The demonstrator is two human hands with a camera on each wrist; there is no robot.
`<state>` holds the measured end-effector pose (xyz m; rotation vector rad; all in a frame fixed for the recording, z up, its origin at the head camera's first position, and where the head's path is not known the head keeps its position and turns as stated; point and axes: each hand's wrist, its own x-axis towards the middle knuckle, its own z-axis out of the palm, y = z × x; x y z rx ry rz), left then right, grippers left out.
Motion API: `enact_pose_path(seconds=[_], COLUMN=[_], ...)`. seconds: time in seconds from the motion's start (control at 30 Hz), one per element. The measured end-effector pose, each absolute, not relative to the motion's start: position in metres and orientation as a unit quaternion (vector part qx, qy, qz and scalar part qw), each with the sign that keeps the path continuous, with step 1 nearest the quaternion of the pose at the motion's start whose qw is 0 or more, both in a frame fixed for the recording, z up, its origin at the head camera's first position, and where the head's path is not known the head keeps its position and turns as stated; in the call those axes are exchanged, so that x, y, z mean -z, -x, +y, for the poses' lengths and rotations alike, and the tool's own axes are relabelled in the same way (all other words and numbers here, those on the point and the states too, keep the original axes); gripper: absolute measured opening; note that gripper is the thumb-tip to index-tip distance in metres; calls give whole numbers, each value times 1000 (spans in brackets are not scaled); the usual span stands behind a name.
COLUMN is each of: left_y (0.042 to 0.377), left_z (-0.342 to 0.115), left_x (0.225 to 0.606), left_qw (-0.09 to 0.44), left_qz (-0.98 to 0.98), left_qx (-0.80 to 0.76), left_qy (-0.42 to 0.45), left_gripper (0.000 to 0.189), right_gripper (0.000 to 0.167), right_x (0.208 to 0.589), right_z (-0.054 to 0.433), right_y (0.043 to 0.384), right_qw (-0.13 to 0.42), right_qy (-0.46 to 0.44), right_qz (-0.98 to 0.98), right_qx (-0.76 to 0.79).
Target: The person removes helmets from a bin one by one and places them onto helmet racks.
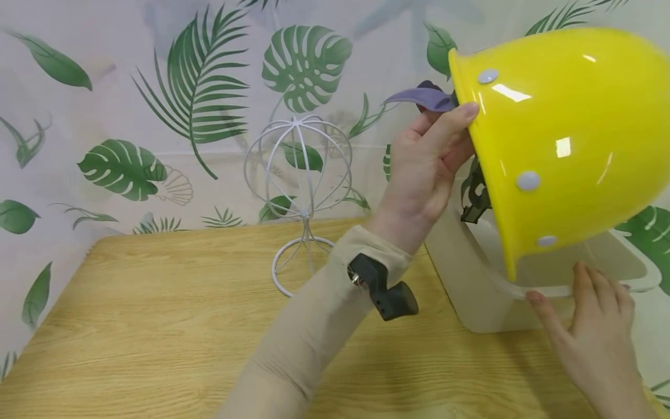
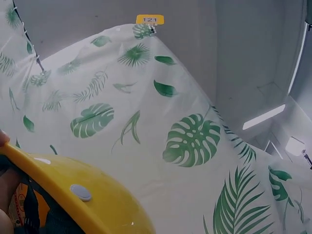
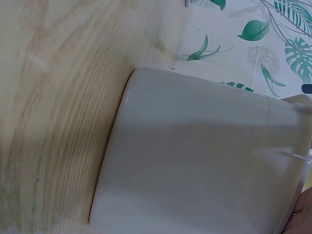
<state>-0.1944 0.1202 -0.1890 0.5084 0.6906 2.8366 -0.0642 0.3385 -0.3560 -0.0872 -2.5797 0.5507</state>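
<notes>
A yellow hard hat (image 1: 570, 139) is held up on its side over a white plastic bin (image 1: 487, 291). My left hand (image 1: 424, 157) grips its rim, thumb on the outside and fingers inside the shell. A purple strap piece (image 1: 424, 99) and a dark buckle (image 1: 475, 195) stick out from the hat's opening. In the left wrist view the hat's shell (image 2: 105, 195) and a grey rivet show at the lower left. My right hand (image 1: 597, 326) rests on the bin's near rim, fingers over the edge and thumb along it. The right wrist view shows the bin's side wall (image 3: 195, 156).
A white wire globe-shaped stand (image 1: 306, 215) stands at the back of the wooden table (image 1: 157, 314), left of the bin. Behind the table hangs a leaf-patterned curtain (image 1: 120, 116).
</notes>
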Motion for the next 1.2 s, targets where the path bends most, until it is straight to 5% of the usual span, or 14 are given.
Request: enact_pose_path(seconds=[0.7, 1.2], left_y=[178, 190], left_z=[16, -54], left_x=[147, 176], left_qw=[-28, -106], left_qz=[172, 52], left_qx=[-963, -978], left_qy=[-206, -172], left_gripper=[17, 22], right_gripper=[85, 84], right_x=[358, 359], right_z=[341, 349], right_y=[68, 66], right_qw=[227, 254], right_qy=[29, 21], right_qz=[-953, -947], right_qx=[-200, -196])
